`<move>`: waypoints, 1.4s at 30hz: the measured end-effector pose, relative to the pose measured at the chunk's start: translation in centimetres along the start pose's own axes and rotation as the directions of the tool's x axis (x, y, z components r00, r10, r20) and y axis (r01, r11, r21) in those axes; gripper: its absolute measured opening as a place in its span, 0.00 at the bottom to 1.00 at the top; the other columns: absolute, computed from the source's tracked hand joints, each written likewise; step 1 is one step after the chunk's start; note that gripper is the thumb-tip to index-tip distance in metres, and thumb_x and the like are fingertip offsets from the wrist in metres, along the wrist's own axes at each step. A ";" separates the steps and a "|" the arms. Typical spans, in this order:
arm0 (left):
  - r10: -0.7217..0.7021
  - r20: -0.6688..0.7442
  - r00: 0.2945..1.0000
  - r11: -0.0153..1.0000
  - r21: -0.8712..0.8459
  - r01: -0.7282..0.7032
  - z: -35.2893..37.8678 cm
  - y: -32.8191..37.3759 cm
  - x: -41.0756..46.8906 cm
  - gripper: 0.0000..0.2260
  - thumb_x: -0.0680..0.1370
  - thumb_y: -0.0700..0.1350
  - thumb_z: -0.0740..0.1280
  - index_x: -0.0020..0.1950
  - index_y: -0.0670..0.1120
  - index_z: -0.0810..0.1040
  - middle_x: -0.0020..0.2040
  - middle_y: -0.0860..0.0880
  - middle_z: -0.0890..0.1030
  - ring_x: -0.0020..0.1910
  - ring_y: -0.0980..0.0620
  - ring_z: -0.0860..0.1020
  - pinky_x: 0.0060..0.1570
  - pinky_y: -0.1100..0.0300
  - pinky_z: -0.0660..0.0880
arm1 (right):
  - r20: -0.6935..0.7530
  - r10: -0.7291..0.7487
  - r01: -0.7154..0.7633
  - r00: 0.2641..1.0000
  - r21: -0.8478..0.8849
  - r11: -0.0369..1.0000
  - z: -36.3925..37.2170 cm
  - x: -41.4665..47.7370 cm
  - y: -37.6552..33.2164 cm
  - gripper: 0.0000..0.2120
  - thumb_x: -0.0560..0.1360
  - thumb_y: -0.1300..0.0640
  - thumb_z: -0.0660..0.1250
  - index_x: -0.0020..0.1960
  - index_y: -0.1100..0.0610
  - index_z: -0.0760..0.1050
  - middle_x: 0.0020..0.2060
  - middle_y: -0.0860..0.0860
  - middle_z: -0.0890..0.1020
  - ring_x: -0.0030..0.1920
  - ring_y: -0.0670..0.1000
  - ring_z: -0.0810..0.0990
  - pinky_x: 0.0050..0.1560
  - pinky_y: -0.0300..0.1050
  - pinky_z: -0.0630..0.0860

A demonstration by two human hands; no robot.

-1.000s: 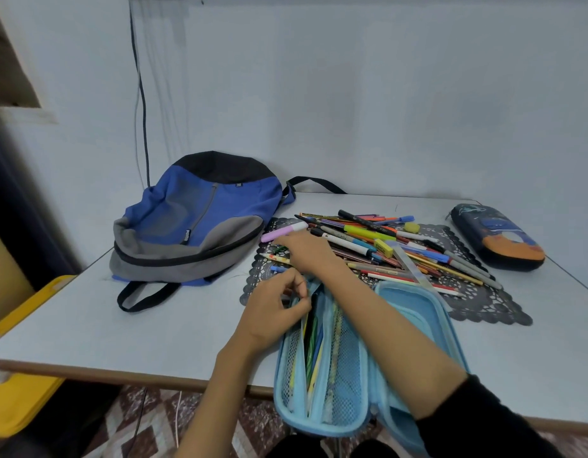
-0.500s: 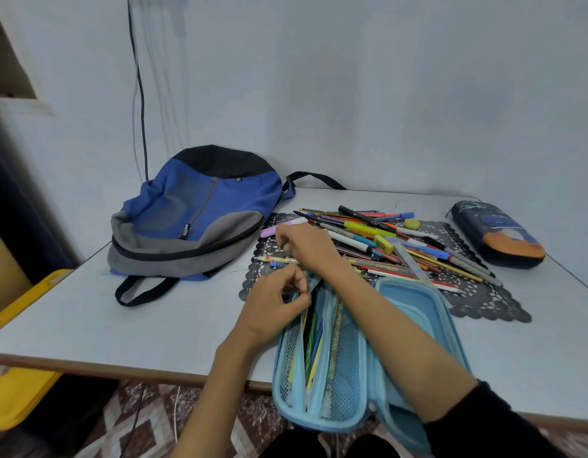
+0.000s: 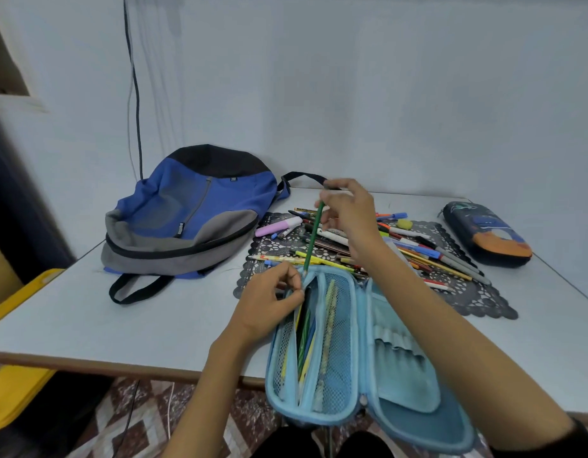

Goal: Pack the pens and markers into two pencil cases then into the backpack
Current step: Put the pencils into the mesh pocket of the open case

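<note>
An open light-blue pencil case (image 3: 401, 388) lies at the table's near edge, with several pens inside its left mesh pocket. My left hand (image 3: 269, 300) pinches the top edge of that pocket. My right hand (image 3: 350, 211) holds a green pencil (image 3: 313, 238) by its upper end, tip down at the pocket's mouth. A pile of pens and markers (image 3: 415, 246) lies on a dark lace mat (image 3: 477, 300) behind the case. A blue and grey backpack (image 3: 187, 219) lies flat at the left. A second, dark pencil case (image 3: 487, 233) sits zipped at the far right.
The white table (image 3: 120, 319) stands against a pale wall. A black cable (image 3: 134, 90) hangs down the wall behind the backpack. A yellow bin (image 3: 11, 385) stands on the floor at the left.
My right hand has lifted from the pile with a green pencil and brought its tip to the case's pocket. My left hand stays at the pocket edge.
</note>
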State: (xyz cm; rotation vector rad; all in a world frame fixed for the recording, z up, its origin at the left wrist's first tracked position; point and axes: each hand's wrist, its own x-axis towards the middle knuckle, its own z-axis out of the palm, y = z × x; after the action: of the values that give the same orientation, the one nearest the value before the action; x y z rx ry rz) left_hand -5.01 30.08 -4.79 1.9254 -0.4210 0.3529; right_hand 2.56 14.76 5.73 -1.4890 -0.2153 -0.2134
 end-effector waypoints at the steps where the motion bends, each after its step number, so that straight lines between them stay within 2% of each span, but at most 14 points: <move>1: 0.006 0.003 1.000 1.000 0.005 -0.006 0.0 0.0 0.0 0.08 0.72 0.41 0.68 0.40 0.54 0.73 0.39 0.56 0.79 0.39 0.55 0.75 0.45 0.63 0.72 | 0.062 0.074 -0.074 0.995 -0.003 0.997 -0.2 -0.6 0.1 0.07 0.78 0.65 0.65 0.55 0.60 0.74 0.39 0.59 0.81 0.26 0.49 0.75 0.27 0.42 0.76; 5: 0.023 0.002 1.000 1.000 0.002 -0.023 -0.1 0.2 0.0 0.06 0.71 0.40 0.66 0.40 0.51 0.73 0.38 0.58 0.78 0.38 0.57 0.75 0.44 0.63 0.72 | 0.236 0.232 -0.206 0.944 -0.130 0.970 -1.0 -2.8 1.3 0.10 0.76 0.67 0.67 0.57 0.64 0.73 0.34 0.57 0.82 0.26 0.51 0.76 0.28 0.43 0.79; 8: 0.013 0.003 1.000 1.000 -0.020 -0.013 0.0 0.3 0.0 0.05 0.71 0.41 0.67 0.41 0.51 0.74 0.37 0.57 0.78 0.39 0.56 0.75 0.43 0.63 0.72 | 0.285 0.287 -0.234 0.915 -0.205 0.950 -1.4 -3.7 2.0 0.13 0.75 0.67 0.69 0.58 0.66 0.72 0.36 0.62 0.80 0.28 0.52 0.79 0.29 0.43 0.79; 11: 0.007 -0.004 1.000 1.000 -0.026 -0.007 -0.1 0.3 0.0 0.06 0.71 0.42 0.67 0.41 0.52 0.74 0.38 0.55 0.78 0.39 0.56 0.75 0.42 0.63 0.72 | 0.341 0.336 -0.250 0.878 -0.272 0.929 -2.0 -4.1 2.5 0.12 0.73 0.67 0.71 0.55 0.66 0.73 0.33 0.59 0.81 0.28 0.51 0.80 0.29 0.41 0.79; 14: 0.025 -0.006 1.000 1.000 -0.005 -0.025 -0.2 0.3 -0.1 0.05 0.72 0.44 0.67 0.42 0.54 0.73 0.40 0.53 0.79 0.42 0.51 0.77 0.46 0.53 0.75 | 0.414 0.335 -0.164 0.846 -0.396 0.903 -2.5 -4.5 2.7 0.11 0.69 0.67 0.75 0.49 0.66 0.76 0.33 0.57 0.81 0.27 0.49 0.78 0.26 0.38 0.76; 17: 0.028 -0.011 1.000 1.000 0.011 -0.028 -0.2 0.3 -0.1 0.06 0.73 0.45 0.69 0.42 0.54 0.73 0.40 0.54 0.79 0.42 0.52 0.77 0.47 0.51 0.76 | 0.425 0.309 -0.079 0.851 -0.478 0.875 -2.5 -5.0 2.9 0.10 0.68 0.65 0.77 0.46 0.66 0.79 0.31 0.55 0.80 0.23 0.45 0.74 0.24 0.36 0.72; 20: 0.034 -0.010 0.999 0.999 0.012 -0.034 -0.2 0.4 -0.1 0.06 0.74 0.44 0.69 0.42 0.52 0.73 0.40 0.53 0.79 0.41 0.52 0.78 0.46 0.50 0.76 | 0.427 0.292 -0.042 0.856 -0.505 0.862 -2.4 -5.0 3.1 0.09 0.68 0.64 0.77 0.44 0.65 0.80 0.29 0.51 0.80 0.21 0.45 0.73 0.25 0.36 0.72; 23: 0.027 -0.012 1.000 1.000 0.009 -0.026 -0.2 0.5 -0.1 0.05 0.73 0.44 0.69 0.43 0.50 0.73 0.40 0.51 0.79 0.41 0.49 0.78 0.46 0.46 0.75 | 0.467 0.314 -0.040 0.826 -0.508 0.861 -2.7 -4.8 3.1 0.09 0.67 0.64 0.77 0.45 0.64 0.80 0.31 0.53 0.82 0.23 0.46 0.75 0.26 0.36 0.74; 26: 0.033 -0.017 0.999 0.999 0.016 -0.033 -0.3 0.6 -0.1 0.04 0.73 0.43 0.68 0.43 0.49 0.74 0.39 0.51 0.79 0.41 0.48 0.78 0.45 0.45 0.75 | 0.502 0.329 -0.043 0.800 -0.499 0.865 -2.8 -4.7 3.2 0.11 0.66 0.66 0.78 0.45 0.62 0.79 0.33 0.53 0.82 0.26 0.47 0.78 0.27 0.37 0.75; 31: 0.034 -0.029 0.999 0.999 0.015 -0.033 -0.3 0.5 -0.2 0.04 0.74 0.42 0.67 0.44 0.49 0.74 0.40 0.51 0.79 0.40 0.49 0.77 0.45 0.44 0.75 | 0.502 0.311 -0.005 0.807 -0.521 0.854 -2.5 -4.5 3.9 0.14 0.64 0.65 0.79 0.45 0.61 0.77 0.35 0.53 0.81 0.32 0.52 0.79 0.27 0.40 0.76; 34: 0.043 -0.036 0.998 0.999 0.011 -0.043 -0.2 0.5 -0.2 0.04 0.74 0.41 0.67 0.43 0.49 0.74 0.39 0.52 0.79 0.40 0.51 0.77 0.45 0.45 0.74 | 0.496 0.306 0.005 0.813 -0.530 0.848 -2.5 -4.6 4.1 0.14 0.65 0.65 0.79 0.44 0.60 0.76 0.35 0.54 0.81 0.29 0.50 0.78 0.26 0.40 0.74; 39: 0.060 -0.039 0.997 0.998 0.020 -0.060 -0.3 0.6 -0.2 0.03 0.75 0.42 0.66 0.43 0.49 0.73 0.40 0.51 0.79 0.42 0.50 0.77 0.46 0.45 0.73 | 0.493 0.293 0.055 0.819 -0.576 0.816 -2.2 -5.0 3.8 0.10 0.67 0.67 0.77 0.42 0.61 0.76 0.31 0.53 0.79 0.22 0.41 0.75 0.24 0.35 0.71; 42: 0.064 -0.040 0.997 0.998 0.031 -0.062 -0.3 0.7 -0.2 0.04 0.74 0.42 0.66 0.43 0.50 0.73 0.40 0.52 0.79 0.42 0.51 0.77 0.46 0.47 0.73 | 0.509 0.285 0.064 0.812 -0.564 0.824 -2.3 -5.0 3.8 0.09 0.68 0.67 0.77 0.42 0.62 0.77 0.29 0.52 0.79 0.22 0.41 0.75 0.25 0.35 0.72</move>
State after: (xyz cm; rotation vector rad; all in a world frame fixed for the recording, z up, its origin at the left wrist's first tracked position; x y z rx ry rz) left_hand -5.54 30.18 -4.21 1.9334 -0.4521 0.4416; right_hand -1.20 12.74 0.54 -2.1322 -0.5886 0.3252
